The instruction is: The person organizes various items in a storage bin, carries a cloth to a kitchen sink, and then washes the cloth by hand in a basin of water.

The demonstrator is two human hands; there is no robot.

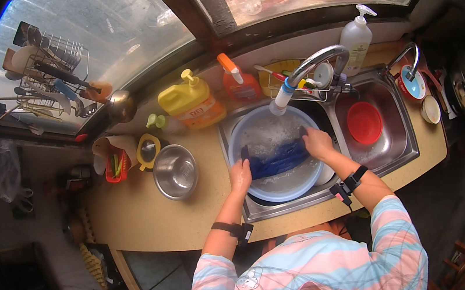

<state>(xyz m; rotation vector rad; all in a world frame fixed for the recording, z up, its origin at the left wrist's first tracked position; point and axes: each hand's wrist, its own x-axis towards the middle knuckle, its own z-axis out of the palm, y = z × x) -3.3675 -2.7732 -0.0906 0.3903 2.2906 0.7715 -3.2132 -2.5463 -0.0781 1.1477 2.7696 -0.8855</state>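
Note:
A dark blue cloth (pixel 280 159) is stretched through cloudy water in a pale blue plastic basin (pixel 237 133). The basin sits in the left bowl of a stainless steel double sink (pixel 259 212). At the basin's left rim, my left hand (pixel 240 176) pinches one end of the cloth. My right hand (pixel 317 143) grips the other end near the right rim. The middle of the cloth lies partly under the water. Above the basin's far side hangs the chrome faucet (pixel 319 59) with a white filter nozzle (pixel 281 100).
A red bowl (pixel 364 123) lies in the right sink bowl. A stainless steel bowl (pixel 175 172), a yellow detergent jug (pixel 194 104) and an orange spray bottle (pixel 240 82) stand on the counter (pixel 152 222). Behind the faucet are a wire caddy (pixel 299 93) and a white pump bottle (pixel 355 44).

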